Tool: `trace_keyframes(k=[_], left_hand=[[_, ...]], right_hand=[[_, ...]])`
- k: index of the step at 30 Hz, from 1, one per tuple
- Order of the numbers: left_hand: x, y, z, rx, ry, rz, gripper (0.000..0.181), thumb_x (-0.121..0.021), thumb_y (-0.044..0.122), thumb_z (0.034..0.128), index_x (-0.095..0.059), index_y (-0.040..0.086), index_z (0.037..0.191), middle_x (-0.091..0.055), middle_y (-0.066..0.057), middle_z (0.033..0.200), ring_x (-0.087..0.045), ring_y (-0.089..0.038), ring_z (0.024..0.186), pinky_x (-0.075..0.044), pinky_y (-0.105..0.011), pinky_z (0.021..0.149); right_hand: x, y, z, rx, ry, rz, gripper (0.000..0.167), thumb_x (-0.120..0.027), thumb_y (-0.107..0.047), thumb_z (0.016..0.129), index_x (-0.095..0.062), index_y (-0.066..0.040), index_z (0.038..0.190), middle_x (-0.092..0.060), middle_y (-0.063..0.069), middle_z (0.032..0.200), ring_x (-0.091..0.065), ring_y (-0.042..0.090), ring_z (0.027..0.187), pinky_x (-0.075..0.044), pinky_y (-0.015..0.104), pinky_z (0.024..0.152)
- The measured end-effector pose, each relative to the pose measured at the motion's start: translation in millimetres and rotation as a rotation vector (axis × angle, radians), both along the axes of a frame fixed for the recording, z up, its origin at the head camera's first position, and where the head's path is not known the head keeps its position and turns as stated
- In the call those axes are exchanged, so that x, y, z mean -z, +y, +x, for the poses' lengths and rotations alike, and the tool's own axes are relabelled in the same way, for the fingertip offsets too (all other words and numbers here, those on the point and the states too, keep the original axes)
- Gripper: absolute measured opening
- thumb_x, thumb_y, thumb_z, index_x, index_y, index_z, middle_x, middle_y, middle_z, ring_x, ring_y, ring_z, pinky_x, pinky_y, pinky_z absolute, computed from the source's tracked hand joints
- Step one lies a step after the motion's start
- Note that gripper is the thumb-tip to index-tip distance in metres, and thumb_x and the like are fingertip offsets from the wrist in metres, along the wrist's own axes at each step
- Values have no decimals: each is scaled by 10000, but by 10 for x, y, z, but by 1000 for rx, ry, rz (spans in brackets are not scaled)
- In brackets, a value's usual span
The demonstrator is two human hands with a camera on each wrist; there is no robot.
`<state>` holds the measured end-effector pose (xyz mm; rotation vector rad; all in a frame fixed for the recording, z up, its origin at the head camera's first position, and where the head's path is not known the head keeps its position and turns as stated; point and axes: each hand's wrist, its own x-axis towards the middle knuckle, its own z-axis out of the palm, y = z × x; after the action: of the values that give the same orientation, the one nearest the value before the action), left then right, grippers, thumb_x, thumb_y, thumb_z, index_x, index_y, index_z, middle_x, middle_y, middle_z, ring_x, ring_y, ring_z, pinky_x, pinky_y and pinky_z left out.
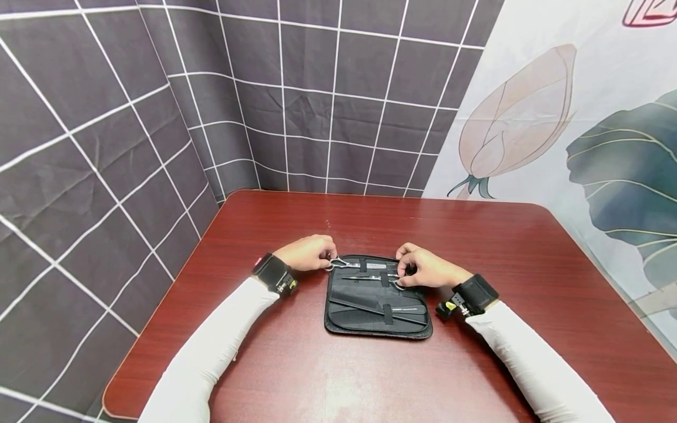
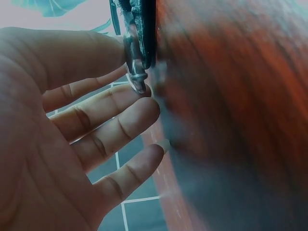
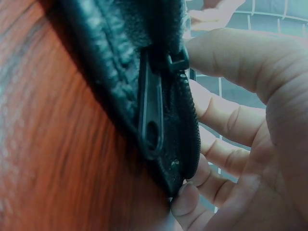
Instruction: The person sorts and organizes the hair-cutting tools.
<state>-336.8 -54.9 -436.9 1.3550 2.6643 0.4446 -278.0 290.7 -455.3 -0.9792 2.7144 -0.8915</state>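
Observation:
An unfolded black case [image 1: 351,326] lies on the table, holding two silver scissors and black combs under straps. At its upper left corner my left hand [image 1: 309,252] pinches the ring handle of the upper scissors [image 1: 375,266]. That handle [image 2: 137,74] is between thumb and fingers in the left wrist view. My right hand [image 1: 428,267] grips the case's upper right edge, beside the ring of the lower scissors [image 1: 365,277]; whether the thumb touches that ring, I cannot tell. The right wrist view has the zipper pull [image 3: 151,106] hanging beside the fingers [image 3: 226,120].
The combs [image 1: 407,309] stay strapped in the lower half of the case. Around it is the reddish-brown table [image 1: 296,376]. Behind the table hang a dark cloth with white grid lines [image 1: 312,111] and a pale cloth with flower drawings [image 1: 518,117].

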Motion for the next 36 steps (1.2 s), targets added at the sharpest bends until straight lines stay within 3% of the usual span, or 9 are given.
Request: trace_keyframes(k=[14, 36], left_hand=[[12, 16, 3, 26, 5, 18, 48, -743, 104, 907, -743, 124, 951, -636, 1, 930, -582, -111, 828, -479, -236, 760], [18, -4, -11, 60, -41, 62, 71, -747, 101, 920, -763, 106, 989, -646, -23, 935, -603, -147, 844, -483, -229, 768]], right_hand=[[-25, -3, 16, 8, -22, 0, 164, -834, -159, 825, -686, -221, 788, -532, 87, 1138, -516, 173, 919, -424, 255, 816], [-47, -21, 17, 11, -20, 7, 162, -832, -158, 826, -687, -220, 790, -533, 78, 1136, -512, 164, 932, -423, 248, 821]])
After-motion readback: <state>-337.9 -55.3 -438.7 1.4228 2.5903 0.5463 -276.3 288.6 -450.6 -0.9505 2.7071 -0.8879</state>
